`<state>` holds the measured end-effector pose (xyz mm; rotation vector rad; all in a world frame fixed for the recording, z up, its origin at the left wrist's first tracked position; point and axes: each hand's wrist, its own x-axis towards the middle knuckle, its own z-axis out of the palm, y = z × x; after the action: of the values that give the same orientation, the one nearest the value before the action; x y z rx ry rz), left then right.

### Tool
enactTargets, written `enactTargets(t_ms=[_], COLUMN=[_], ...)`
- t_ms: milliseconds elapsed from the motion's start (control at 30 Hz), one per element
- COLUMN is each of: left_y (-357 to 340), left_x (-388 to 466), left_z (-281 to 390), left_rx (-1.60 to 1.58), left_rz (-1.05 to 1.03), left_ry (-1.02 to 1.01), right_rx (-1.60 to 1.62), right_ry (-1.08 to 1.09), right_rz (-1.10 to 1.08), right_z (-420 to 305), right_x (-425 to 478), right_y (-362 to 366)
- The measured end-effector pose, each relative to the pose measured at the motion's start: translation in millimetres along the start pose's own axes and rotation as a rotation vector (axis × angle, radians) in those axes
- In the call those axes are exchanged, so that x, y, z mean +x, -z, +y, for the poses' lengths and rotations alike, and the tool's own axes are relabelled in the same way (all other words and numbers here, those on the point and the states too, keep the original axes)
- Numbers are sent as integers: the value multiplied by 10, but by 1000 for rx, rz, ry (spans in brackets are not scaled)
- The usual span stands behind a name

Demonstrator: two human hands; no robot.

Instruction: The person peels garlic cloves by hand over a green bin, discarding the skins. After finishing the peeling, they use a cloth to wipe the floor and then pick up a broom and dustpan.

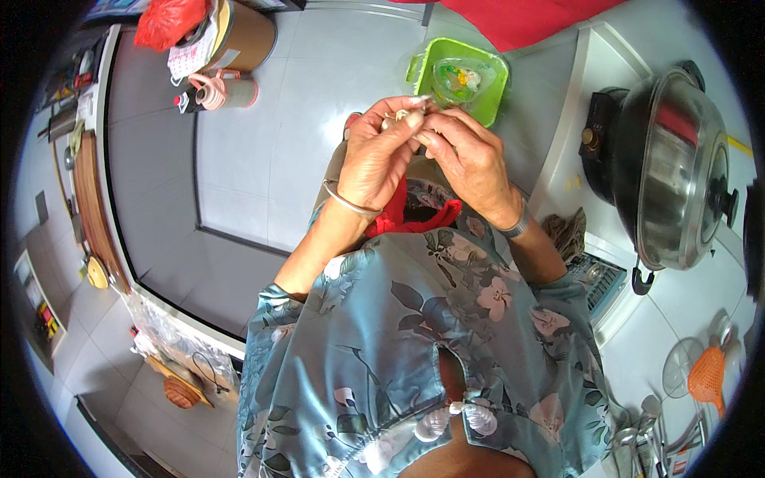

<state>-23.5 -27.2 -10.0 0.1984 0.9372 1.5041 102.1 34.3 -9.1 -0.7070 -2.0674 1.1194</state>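
My left hand (379, 158), with a silver bangle at the wrist, has its fingers closed around a small pale piece (401, 115), too covered to name. The fingertips of my right hand (469, 158), a metal band on that wrist, meet those of the left at the same piece. Just beyond the hands, a green plastic bin (493, 107) with a clear liner holds a crumpled plastic wrapper (460, 80). Red cloth (391, 218) lies in my lap below the wrists.
On the right counter stand a wok with a metal lid (681, 173) and, farther down, an orange slotted ladle (706, 376). A pink-handled jug (230, 92) stands on the floor by a brown drum (254, 36). Red fabric (514, 18) hangs at the top.
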Motion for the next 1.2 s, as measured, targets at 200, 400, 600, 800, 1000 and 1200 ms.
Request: enactTargets(t_ms=[200, 400, 600, 800, 1000, 1200], left_y=[58, 145, 486, 789, 1039, 1095], left_x=[-90, -219, -446, -701, -964, -1134], left_z=[60, 113, 389, 491, 600, 661], left_rx=[227, 527, 951, 809, 491, 388], left_rz=[116, 217, 252, 402, 424, 466], left_ry=[43, -89, -254, -345, -370, -428], right_rx=[35, 28, 258, 490, 711, 1045], right_ry=[-22, -127, -321, -439, -557, -811], right_rz=[-52, -92, -69, -115, -153, -169], right_z=[-51, -260, -405, -711, -966, -1114], right_x=[54, 49, -25, 21, 85, 160], right_y=[-71, -267, -774, -1268, -1600, -1670])
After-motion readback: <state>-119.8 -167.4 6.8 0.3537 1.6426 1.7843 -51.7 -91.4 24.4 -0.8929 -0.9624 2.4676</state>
